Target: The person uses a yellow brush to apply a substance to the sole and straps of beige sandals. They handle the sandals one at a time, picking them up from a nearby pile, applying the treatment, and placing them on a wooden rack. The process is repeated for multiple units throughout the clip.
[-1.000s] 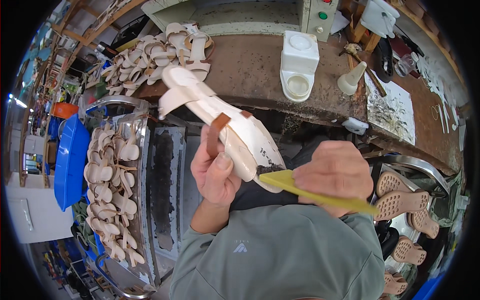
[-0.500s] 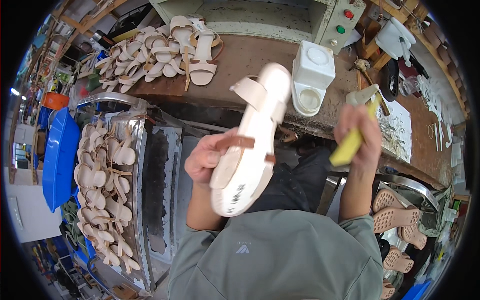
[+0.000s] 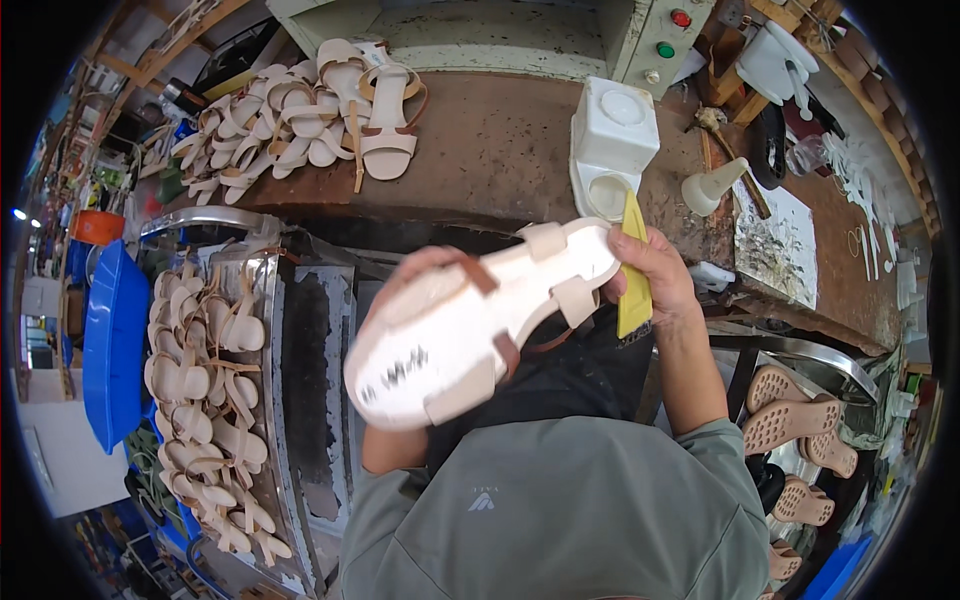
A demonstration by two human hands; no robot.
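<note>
In front of my torso a beige sandal [image 3: 430, 350] is held sole side up at a slant. Its underside is white with dark marks, and beige and brown straps wrap its edges. My left hand [image 3: 415, 268] grips it by the far left edge, the fingers partly hidden behind it. My right hand [image 3: 658, 275] holds a flat yellow brush [image 3: 636, 285], dark bristles pointing down, next to the sandal's narrow end. Those right fingers are close to that end; I cannot tell whether they touch it. Just beyond stands a white glue pot [image 3: 615, 130] with a round basin.
A pile of beige sandals [image 3: 270, 125] lies on the brown bench [image 3: 480, 130]. More sandal pieces fill a rack [image 3: 205, 400] at left, beside a blue tray [image 3: 112, 345]. Brown perforated soles [image 3: 790, 425] sit at right. A pale nozzle bottle [image 3: 712, 188] stands near stained paper [image 3: 780, 245].
The sandal has tilted from nearly upright to a slant, its narrow end swinging right and nearer. My right hand has brought the brush left and down to that end, bristles now downward.
</note>
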